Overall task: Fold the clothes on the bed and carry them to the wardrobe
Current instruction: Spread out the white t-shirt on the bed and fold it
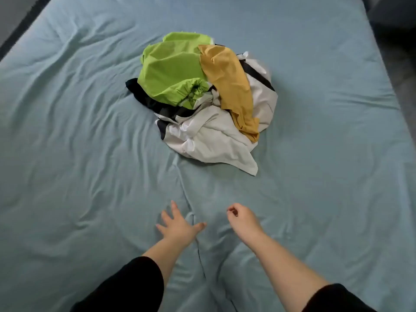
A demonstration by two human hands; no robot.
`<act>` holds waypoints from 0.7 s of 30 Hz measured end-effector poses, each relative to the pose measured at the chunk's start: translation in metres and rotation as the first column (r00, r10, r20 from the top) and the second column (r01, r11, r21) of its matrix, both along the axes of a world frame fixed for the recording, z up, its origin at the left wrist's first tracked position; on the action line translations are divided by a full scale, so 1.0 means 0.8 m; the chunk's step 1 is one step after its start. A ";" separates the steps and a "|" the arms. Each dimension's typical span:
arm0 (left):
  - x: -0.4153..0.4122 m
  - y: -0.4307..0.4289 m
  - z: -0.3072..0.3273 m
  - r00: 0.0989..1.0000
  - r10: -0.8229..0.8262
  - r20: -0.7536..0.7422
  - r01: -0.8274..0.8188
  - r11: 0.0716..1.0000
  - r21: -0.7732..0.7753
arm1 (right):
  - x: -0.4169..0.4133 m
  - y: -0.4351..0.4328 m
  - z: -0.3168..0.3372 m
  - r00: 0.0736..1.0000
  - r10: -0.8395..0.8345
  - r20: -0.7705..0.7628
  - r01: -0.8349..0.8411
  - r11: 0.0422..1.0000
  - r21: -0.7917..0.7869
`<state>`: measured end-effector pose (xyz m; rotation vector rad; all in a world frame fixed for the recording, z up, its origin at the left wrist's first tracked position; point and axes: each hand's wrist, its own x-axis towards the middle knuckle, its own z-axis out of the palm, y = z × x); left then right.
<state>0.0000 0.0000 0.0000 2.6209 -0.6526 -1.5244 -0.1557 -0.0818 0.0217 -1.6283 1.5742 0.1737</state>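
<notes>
Green-topped clothes [203,102] heaped on bed [74,136]; left hand [179,226] splayed, right hand [243,218] loosely curled, empty.

At centre frame we saw a green garment [171,70] of thin, faintly shiny cloth, a matt mustard knit [227,77], soft white cloth [209,140], all on a matt, wrinkled blue sheet [78,131].

Bed under soft, even light
A wrinkled pale-blue sheet [85,122] covers the bed [337,199]; grey floor [9,12] shows upper left, a dark grey surface [398,48] at the right.
</notes>
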 end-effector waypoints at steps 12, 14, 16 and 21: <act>-0.010 -0.055 -0.124 0.990 0.139 0.004 -0.133 0.937 0.324 | 0.074 -0.146 -0.139 0.913 0.224 -0.341 -0.374 0.791 -0.484; -0.014 -0.054 -0.133 0.993 0.107 0.054 -0.118 0.942 0.314 | 0.076 -0.153 -0.144 0.966 0.155 -0.207 -0.252 0.745 -0.618; -0.015 -0.051 -0.135 0.992 0.096 0.085 -0.118 0.944 0.309 | 0.076 -0.154 -0.139 0.999 0.045 -0.003 -0.034 0.715 -0.699; -0.016 -0.051 -0.132 0.989 0.107 0.098 -0.130 0.953 0.275 | 0.052 -0.092 -0.131 0.963 0.269 -0.008 -0.219 0.768 -0.602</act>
